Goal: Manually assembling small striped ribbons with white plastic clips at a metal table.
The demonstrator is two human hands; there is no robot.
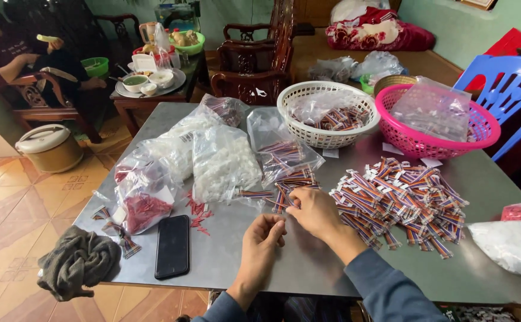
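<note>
1. Striped ribbon-cable pieces (284, 197), lower centre of frame, pinched by right hand (314, 211); fingertips closed on one short strand at the edge of a small loose bunch.
2. Left hand (263, 235) just below, fingers curled shut around something small; exactly what, cannot tell.
3. Likely step: separating or fitting one piece; next move seems to call for a fine, steady pinch.
4. Black phone (171, 245) and dark cloth (78, 262), lower left on grey table (308, 268).
5. Large heap of finished-looking striped pieces (401, 200), right of centre.
6. Clear bags of white parts (222, 164), centre.
7. White basket (327, 113) and pink basket (436, 122), upper right.
</note>
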